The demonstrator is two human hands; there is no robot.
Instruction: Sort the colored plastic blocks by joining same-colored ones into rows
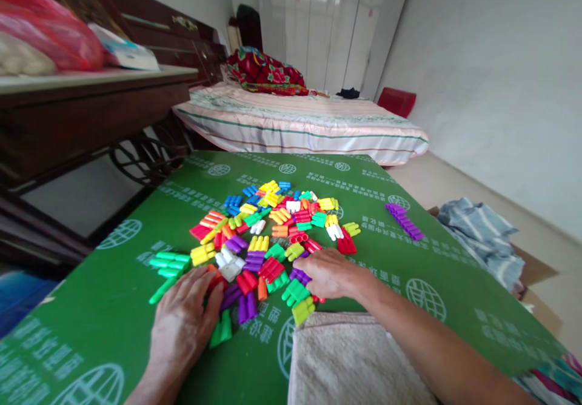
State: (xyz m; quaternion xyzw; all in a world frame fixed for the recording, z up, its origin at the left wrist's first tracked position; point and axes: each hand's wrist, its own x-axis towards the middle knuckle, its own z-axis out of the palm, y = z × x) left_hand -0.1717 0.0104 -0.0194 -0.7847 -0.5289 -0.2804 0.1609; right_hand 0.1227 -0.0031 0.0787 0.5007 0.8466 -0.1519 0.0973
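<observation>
Small plastic tube blocks in many colours lie in a loose pile on the green board. My left hand (186, 314) rests at the pile's near left side, palm down, thumb and fingers apart. An orange block (215, 276) lies against its fingertips, partly hidden. At the near right of the pile, my right hand (330, 271) has its fingers closed on a purple block (300, 274); its thumb is mostly hidden. Close by are green blocks (294, 294) and a lime block (303, 311). Joined green blocks (169, 265) sit beyond my left hand.
A joined purple row (404, 222) stands apart on the board's right. A folded beige cloth (354, 362) covers the near edge under my right forearm. Beyond the green board (150, 344) is a bed (300, 120); a dark wooden table (91, 105) stands left.
</observation>
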